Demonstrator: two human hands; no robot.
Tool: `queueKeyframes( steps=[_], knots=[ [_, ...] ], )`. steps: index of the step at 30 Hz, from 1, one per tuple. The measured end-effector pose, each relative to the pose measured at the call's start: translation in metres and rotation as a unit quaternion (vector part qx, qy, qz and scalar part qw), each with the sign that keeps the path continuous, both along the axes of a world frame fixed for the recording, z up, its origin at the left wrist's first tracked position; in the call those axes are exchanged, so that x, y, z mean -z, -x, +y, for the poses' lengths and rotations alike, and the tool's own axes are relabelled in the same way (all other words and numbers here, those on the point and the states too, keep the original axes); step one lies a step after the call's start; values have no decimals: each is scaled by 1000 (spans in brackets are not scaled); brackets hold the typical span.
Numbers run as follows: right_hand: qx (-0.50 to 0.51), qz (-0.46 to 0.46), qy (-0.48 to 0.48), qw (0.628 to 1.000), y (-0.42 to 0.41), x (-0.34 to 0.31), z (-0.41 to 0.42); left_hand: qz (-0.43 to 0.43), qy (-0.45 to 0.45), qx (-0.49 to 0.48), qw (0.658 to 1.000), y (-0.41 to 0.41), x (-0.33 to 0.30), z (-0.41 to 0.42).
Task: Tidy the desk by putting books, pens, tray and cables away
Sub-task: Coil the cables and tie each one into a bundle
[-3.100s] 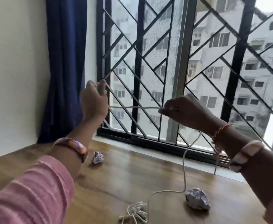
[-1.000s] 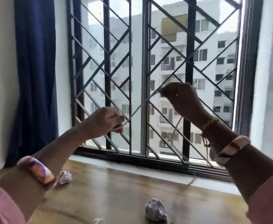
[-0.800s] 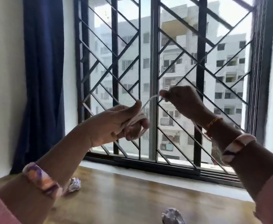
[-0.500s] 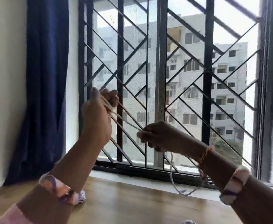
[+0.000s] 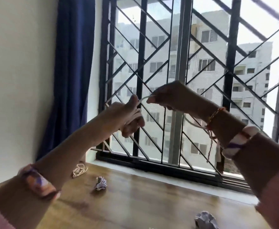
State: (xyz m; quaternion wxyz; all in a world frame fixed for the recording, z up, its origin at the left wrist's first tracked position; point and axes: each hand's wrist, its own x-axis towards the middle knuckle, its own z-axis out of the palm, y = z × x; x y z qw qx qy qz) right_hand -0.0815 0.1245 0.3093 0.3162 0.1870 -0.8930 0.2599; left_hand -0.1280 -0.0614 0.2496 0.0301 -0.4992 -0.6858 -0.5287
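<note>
A thin white cable (image 5: 136,115) is looped several times around the fingers of my left hand (image 5: 127,118), which is raised in front of the window with the thumb up. My right hand (image 5: 170,95) pinches the same cable a short way to the right and slightly higher. From that pinch the loose end sags down under my right wrist. A second coiled pale cable (image 5: 79,170) lies on the wooden desk (image 5: 135,204) near the back left corner.
Two crumpled paper balls lie on the desk, one at mid-left (image 5: 100,182) and one at the front right (image 5: 205,221). A barred window (image 5: 176,63) runs along the desk's far edge. A blue curtain (image 5: 69,71) hangs at the left.
My left hand has dropped and turned, with more cable loops round its fingers. My right hand has risen and moved right. The view now shows a coiled cable on the desk.
</note>
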Motion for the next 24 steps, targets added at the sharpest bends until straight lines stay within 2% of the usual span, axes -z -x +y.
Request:
queueKeyframes(
  steps=[2,4,5,6,8,10,12,14,15,16,17,18,19,20,22,24],
  knots=[
    [-39,-19,37,998,-8,0,-18,-86,-116,113,983,-34,-14,-7],
    [-61,-75,23,995,-15,5,-36,-143,-267,160,940,-52,-30,-11],
    [-56,-118,3,991,-19,8,-44,-163,-342,139,915,-56,-37,-12],
    [-49,-158,-26,986,-25,12,-51,-166,-409,79,894,-59,-44,-14],
    [-48,-190,-85,977,-40,20,-66,-91,-476,-118,867,-62,-50,-17],
    [-74,-174,-106,976,-59,26,-79,82,-444,-302,840,-62,-43,-23],
    [-83,-146,-119,979,-86,27,-89,272,-316,-412,811,-65,-28,-28],
    [-49,-75,-191,978,-113,23,-93,380,-174,-470,777,-81,-14,-33],
    [-25,-27,-234,972,-124,20,-91,394,-120,-474,778,-90,-10,-35],
    [0,16,-258,966,-137,18,-87,373,-68,-447,810,-100,-6,-37],
    [23,47,-258,965,-149,15,-80,315,-6,-385,867,-110,-3,-39],
    [38,69,-238,968,-160,14,-72,222,59,-296,927,-123,1,-41],
    [49,86,-210,973,-170,14,-64,118,112,-204,965,-137,4,-43],
    [59,99,-184,976,-178,17,-59,33,136,-121,983,-152,7,-44],
    [72,117,-144,980,-193,28,-52,-82,71,19,994,-182,10,-44],
    [87,101,-119,984,-203,42,-54,-185,-66,104,975,-207,7,-41]
  ],
)
